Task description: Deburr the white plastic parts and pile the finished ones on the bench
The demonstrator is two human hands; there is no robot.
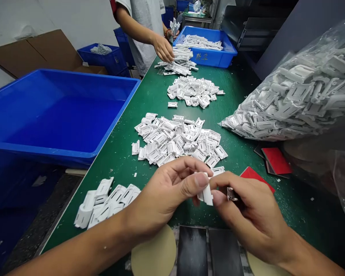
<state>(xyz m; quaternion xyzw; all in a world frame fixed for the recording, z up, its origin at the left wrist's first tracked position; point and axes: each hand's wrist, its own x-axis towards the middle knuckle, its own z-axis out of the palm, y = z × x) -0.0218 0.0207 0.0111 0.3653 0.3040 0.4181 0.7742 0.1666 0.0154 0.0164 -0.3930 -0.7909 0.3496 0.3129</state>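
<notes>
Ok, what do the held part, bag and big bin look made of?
Part: likely moulded plastic, white and smooth with thin, clean edges. Bag: apparently plastic film, clear with creases, white pieces showing through. Big bin: probably rigid plastic, solid blue, its rim lightly shiny.

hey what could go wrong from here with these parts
The white part pinched in the left hand could slip and get lost in the pile just beyond. The smaller group of parts near the table's left edge might get knocked off by the left forearm.
</notes>
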